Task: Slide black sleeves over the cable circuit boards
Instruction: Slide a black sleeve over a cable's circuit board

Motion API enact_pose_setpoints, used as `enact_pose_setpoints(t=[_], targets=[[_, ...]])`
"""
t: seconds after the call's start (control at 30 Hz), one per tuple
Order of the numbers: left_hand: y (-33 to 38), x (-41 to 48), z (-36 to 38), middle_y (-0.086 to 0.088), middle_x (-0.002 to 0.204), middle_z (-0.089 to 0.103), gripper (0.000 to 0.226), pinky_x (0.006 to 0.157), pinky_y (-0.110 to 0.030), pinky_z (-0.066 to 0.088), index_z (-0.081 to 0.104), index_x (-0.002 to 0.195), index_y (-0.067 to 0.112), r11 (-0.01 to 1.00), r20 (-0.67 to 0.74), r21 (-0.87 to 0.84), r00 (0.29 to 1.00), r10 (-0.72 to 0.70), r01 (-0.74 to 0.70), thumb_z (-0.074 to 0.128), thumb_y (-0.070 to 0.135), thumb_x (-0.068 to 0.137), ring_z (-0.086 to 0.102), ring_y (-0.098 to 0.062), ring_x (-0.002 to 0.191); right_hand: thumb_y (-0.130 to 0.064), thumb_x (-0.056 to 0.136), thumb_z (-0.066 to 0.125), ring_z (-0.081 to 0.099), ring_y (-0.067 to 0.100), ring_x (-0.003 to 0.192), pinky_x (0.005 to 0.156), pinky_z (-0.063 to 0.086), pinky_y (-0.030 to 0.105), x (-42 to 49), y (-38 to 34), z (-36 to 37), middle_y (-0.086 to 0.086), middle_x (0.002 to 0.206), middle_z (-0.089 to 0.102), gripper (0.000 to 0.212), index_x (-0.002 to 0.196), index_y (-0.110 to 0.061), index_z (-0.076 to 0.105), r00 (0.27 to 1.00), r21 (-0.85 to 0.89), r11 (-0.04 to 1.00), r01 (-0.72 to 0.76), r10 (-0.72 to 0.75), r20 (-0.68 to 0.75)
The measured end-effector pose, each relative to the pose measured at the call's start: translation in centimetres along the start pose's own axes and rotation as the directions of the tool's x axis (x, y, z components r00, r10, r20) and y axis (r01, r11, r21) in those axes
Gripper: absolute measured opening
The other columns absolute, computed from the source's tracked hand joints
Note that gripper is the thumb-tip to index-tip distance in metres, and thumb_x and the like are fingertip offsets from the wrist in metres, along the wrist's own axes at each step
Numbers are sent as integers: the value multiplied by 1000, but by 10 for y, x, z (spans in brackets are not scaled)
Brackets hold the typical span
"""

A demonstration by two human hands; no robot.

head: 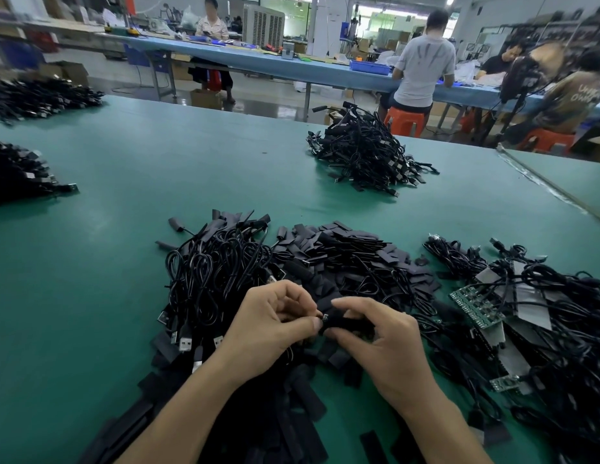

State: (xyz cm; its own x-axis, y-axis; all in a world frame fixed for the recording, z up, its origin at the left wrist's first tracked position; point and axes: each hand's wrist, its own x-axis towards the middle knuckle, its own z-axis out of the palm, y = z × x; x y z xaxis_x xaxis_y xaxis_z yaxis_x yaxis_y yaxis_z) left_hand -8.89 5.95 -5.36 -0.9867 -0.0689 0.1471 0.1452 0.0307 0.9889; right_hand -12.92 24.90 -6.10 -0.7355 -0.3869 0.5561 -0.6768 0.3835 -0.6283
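— So, what takes up the most room?
— The desk (107,262), under a green mat. Its far edge runs right across the view, and a taped seam (546,185) cuts off the right corner. Bare mat lies wide on the left and through the middle, between the heaps.
— And the heaps?
— Two cable piles (17,172) sit at the left border, partly out of view. A far pile (365,152) stands close to the far edge, well apart from the rest. Nearer in, a bundle of looped cables (211,272) with plugs lies just beside a heap of loose sleeves (352,256). On the right, more tangled cable carries green circuit boards (476,304) and runs out past the border.
— The hands?
— Both are over the near heap, almost touching. The right hand (382,343) is curled round a black sleeve (349,324), fingers on top. The left hand (268,326) pinches that sleeve's left end between thumb and forefinger, where a small metal tip (324,317) pokes out.
— Is a board inside?
— I cannot tell; sleeve and fingers cover it.
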Motion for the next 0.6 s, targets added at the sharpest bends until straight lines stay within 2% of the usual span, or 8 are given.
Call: enact_pose_setpoints(t=[0.1, 0.2, 0.37, 0.5, 0.6], targets=[[-1, 0, -2, -9, 77, 75, 27, 67, -22, 56, 72, 79, 22, 1000, -6, -14, 1000, -15, 15, 79, -3, 77, 73, -21, 68, -18, 74, 86, 66, -2, 87, 76, 51, 15, 0, 1, -1, -15, 93, 70, 28, 99, -22, 75, 998, -79, 994, 69, -70, -10], [-2, -2, -1, -8, 79, 75, 30, 68, -23, 57, 73, 82, 25, 998, -25, 55, 1000, 4, -3, 79, -4, 79, 74, -22, 71, -20, 77, 83, 64, 1, 86, 76, 50, 17, -1, 0, -1, -12, 91, 68, 24, 100, -19, 75, 998, -111, 992, 57, -54, 23], [-4, -4, 3, 3, 76, 74, 28, 71, -28, 58, 71, 83, 30, 958, -18, 276, 996, 87, -79, 79, 3, 79, 71, -14, 72, -19, 78, 79, 61, 6, 81, 82, 34, 1, 0, -5, 1, -10, 85, 67, 18, 95, -15, 76, 996, -200, 979, 47, -32, 79], [-5, -3, 0, 4, 75, 73, 25, 68, -27, 57, 71, 83, 31, 949, 6, 305, 997, 78, -76, 77, 7, 80, 70, -13, 71, -20, 85, 75, 60, 13, 85, 80, 43, 16, 1, -6, 1, -10, 89, 62, 17, 100, -13, 75, 986, -208, 977, 52, -16, 168], [-7, -4, 1, 5, 77, 73, 27, 68, -30, 58, 70, 84, 36, 936, 46, 342, 997, 67, -79, 75, 9, 82, 70, -12, 71, -20, 87, 74, 57, 8, 89, 82, 45, 18, 2, -4, 2, -19, 90, 54, 18, 104, -15, 74, 976, -186, 982, 26, 15, 216]])
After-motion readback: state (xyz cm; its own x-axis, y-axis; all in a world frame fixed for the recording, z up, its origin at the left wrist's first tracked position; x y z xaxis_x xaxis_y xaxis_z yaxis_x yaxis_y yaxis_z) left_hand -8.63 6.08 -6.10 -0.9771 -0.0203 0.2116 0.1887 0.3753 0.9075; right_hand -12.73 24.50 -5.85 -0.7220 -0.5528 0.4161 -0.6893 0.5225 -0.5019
